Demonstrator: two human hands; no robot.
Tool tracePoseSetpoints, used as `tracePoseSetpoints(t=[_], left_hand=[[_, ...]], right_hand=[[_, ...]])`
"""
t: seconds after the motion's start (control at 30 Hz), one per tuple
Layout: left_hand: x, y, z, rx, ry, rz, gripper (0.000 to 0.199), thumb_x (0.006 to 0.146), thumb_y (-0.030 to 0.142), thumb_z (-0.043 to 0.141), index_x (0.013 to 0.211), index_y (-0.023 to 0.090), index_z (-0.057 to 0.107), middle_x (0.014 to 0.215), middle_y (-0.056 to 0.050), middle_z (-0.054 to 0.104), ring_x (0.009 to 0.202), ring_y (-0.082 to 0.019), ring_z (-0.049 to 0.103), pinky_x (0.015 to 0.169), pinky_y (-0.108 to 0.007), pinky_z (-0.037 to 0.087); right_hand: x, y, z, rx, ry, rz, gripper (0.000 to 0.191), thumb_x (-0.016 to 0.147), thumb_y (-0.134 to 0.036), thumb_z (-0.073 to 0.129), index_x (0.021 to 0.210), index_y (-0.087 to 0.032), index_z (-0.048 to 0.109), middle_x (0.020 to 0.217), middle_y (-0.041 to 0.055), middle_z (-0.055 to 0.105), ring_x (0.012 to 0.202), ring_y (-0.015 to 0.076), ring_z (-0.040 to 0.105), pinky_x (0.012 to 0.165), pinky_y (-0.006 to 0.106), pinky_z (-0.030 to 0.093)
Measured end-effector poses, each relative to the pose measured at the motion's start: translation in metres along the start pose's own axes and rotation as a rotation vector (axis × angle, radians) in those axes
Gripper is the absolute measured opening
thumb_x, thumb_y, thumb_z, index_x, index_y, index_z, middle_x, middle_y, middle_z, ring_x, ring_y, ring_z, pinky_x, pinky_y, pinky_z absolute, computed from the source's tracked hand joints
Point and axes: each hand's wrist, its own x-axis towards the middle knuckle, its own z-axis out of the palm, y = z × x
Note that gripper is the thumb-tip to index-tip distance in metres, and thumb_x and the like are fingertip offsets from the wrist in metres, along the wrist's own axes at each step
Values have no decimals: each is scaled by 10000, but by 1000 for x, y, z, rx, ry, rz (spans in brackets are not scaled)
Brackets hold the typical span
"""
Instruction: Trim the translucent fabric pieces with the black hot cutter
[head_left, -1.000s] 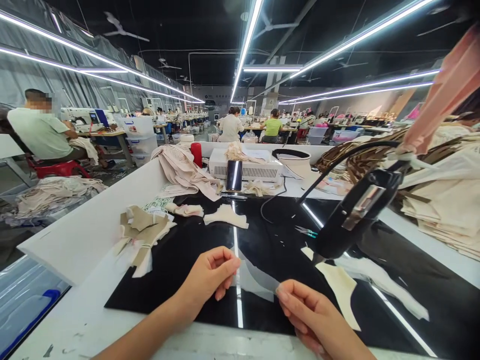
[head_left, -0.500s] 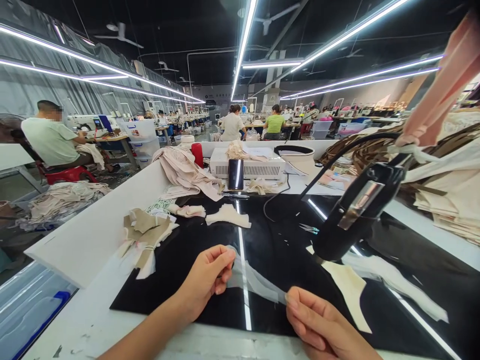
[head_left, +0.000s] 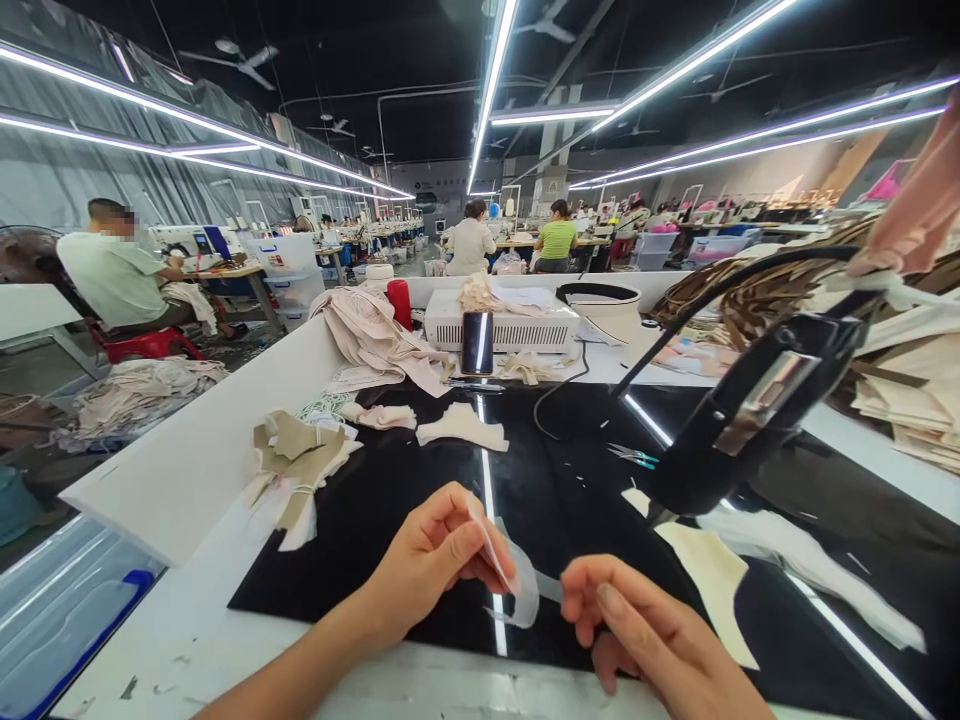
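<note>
Thin translucent white fabric curls over the black mat. My left hand pinches one part of it between thumb and fingers. My right hand is just right of the fabric, near its tip; thumb and fingers are bent and apart, with the strip's end beside the index finger. A black hand-held tool hangs to the right, its tip near a cream fabric piece. Further right lies a sheer white strip.
Small scissors lie beyond my right hand. A phone leans on a white box. Beige bundles lie at the left, beside a white board. Several people sit at machines beyond.
The fabric stretched between my hands has gone slack and curled towards my left hand. My right fingers have opened. The hanging tool appears further right as the view shifted.
</note>
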Motion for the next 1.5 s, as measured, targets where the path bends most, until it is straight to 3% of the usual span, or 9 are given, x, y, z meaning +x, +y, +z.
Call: tracePoseSetpoints(t=[0.1, 0.23, 0.43, 0.57, 0.73, 0.9, 1.03, 1.17, 1.5], left_hand=[[-2, -1, 1, 43, -87, 83, 280, 1052, 415, 672, 945, 169, 590, 872, -38, 798, 824, -129, 770, 756, -226, 584], [-6, 0, 3, 134, -151, 118, 260, 1046, 398, 684, 951, 160, 641, 896, -56, 801, 869, -136, 757, 828, -254, 573], [-4, 3, 5, 224, -11, -47, 423, 1016, 545, 664, 895, 140, 679, 863, -53, 740, 829, -156, 751, 804, -277, 597], [2, 0, 5, 172, 158, -230, 472, 891, 601, 780, 955, 161, 622, 943, -14, 689, 681, -141, 748, 542, -208, 566], [4, -2, 6, 141, 154, -389, 542, 786, 591, 850, 1009, 157, 615, 848, -2, 692, 537, -123, 690, 459, -205, 526], [5, 0, 5, 243, 228, -394, 385, 846, 498, 780, 866, 155, 607, 706, 18, 663, 464, -77, 584, 438, -183, 492], [6, -3, 0, 374, 257, -349, 253, 917, 410, 694, 900, 168, 622, 755, 20, 661, 451, -60, 536, 387, -157, 423], [7, -3, -4, 527, 291, -343, 178, 928, 367, 670, 1008, 210, 644, 773, 50, 608, 543, -95, 578, 424, -174, 456], [-2, 0, -4, 1403, 160, -138, 83, 997, 223, 656, 949, 230, 590, 788, 72, 659, 629, -124, 600, 610, -255, 400]], right_hand=[[4, 2, 6, 100, 52, 44, 650, 780, -820, 712, 1027, -227, 814, 975, 103, 744, 936, 268, 670, 732, 344, 581], [9, 4, 23, 191, -62, 53, 614, 774, -798, 733, 960, -220, 819, 967, 87, 754, 975, 271, 674, 929, 401, 552], [19, 0, 24, -16, 36, -91, 430, 890, -653, 708, 795, -234, 722, 745, -5, 622, 710, 166, 543, 636, 248, 464], [29, 1, 17, -148, -42, -161, 405, 957, -616, 636, 822, -236, 682, 714, -13, 637, 665, 157, 571, 638, 251, 482], [40, 5, 18, -168, -57, -153, 398, 962, -607, 625, 826, -235, 665, 696, -35, 589, 613, 131, 540, 584, 234, 469], [41, 9, 18, -216, 42, -114, 381, 948, -628, 631, 1071, -268, 639, 737, -52, 581, 579, 132, 528, 525, 231, 472], [37, 11, 13, -403, 131, -191, 269, 973, -545, 630, 990, -282, 681, 729, -42, 617, 618, 145, 577, 546, 230, 484], [42, 13, 6, -648, 101, -412, 187, 1016, -424, 611, 950, -305, 739, 831, -28, 722, 704, 144, 679, 652, 206, 558], [37, 17, 4, -933, 27, -745, 227, 1099, -266, 489, 1196, -296, 692, 974, 5, 776, 835, 138, 785, 769, 188, 635]])
